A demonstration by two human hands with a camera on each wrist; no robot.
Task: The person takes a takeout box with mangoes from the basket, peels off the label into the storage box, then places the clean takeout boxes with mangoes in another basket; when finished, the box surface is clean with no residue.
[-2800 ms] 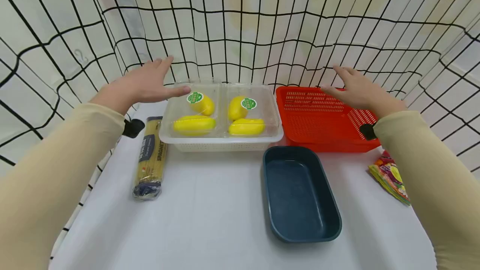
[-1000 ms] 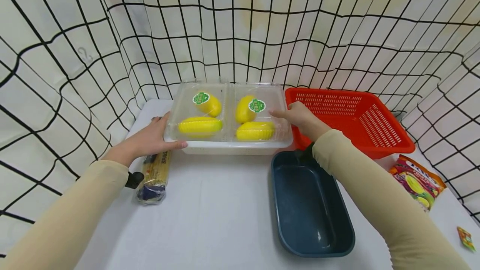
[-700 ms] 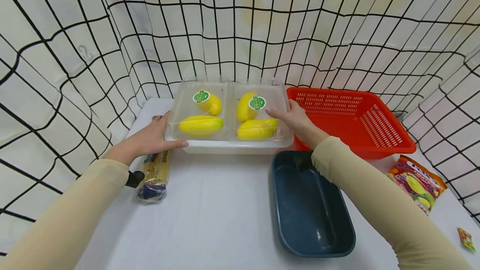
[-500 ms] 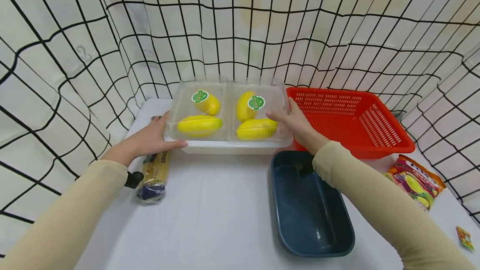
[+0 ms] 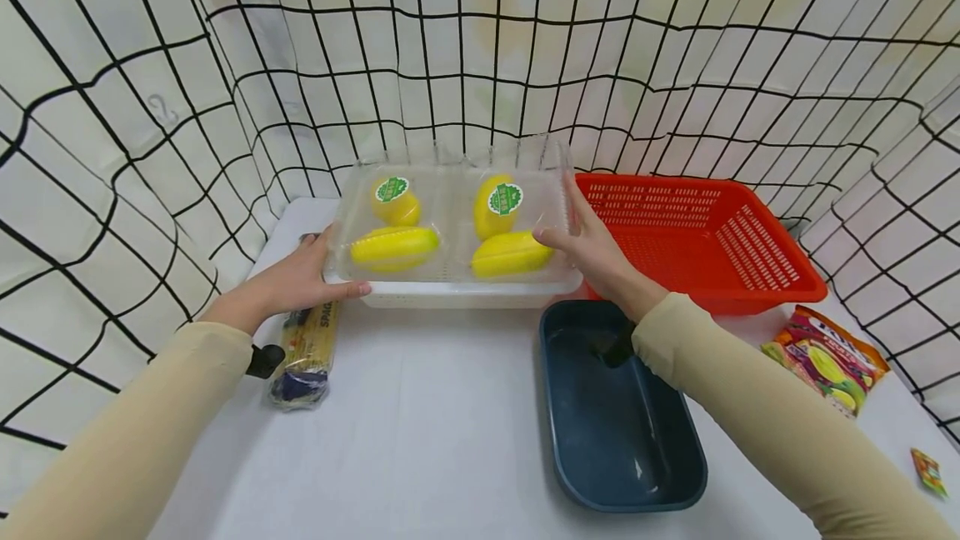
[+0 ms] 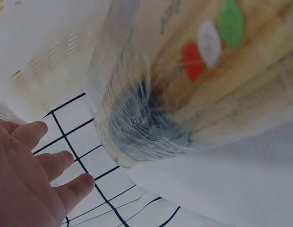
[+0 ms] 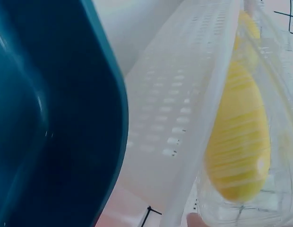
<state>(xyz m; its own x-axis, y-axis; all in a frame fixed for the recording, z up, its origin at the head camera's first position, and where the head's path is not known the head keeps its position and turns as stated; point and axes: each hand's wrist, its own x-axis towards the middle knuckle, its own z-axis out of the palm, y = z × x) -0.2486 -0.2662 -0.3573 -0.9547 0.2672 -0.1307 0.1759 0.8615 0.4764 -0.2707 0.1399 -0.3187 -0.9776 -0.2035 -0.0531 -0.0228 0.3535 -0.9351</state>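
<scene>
A clear plastic box (image 5: pixel 452 252) of several yellow fruits, with green round stickers on its lid, sits on the white basket (image 5: pixel 465 298) at the table's back. My right hand (image 5: pixel 596 248) grips the box's right end, thumb on the lid and fingers at the far side. That end is tilted up; in the right wrist view the box (image 7: pixel 279 142) stands partly above the basket's rim. My left hand (image 5: pixel 288 277) rests against the basket's left end, thumb along the front rim, fingers spread. Beneath it lies a spaghetti pack (image 5: pixel 303 365), partly hidden by the hand.
A red perforated basket (image 5: pixel 697 273) stands right of the white one. In front is a dark blue tub (image 5: pixel 622 432), its far end under my right wrist. A colourful snack bag (image 5: pixel 832 357) and a small packet (image 5: pixel 928 472) lie at right. Black netting (image 5: pixel 465 73) encloses the back and sides.
Both hands have come down from the air onto the white basket and the fruit box. My right hand has taken hold of the box's right end, which has since risen and tilted.
</scene>
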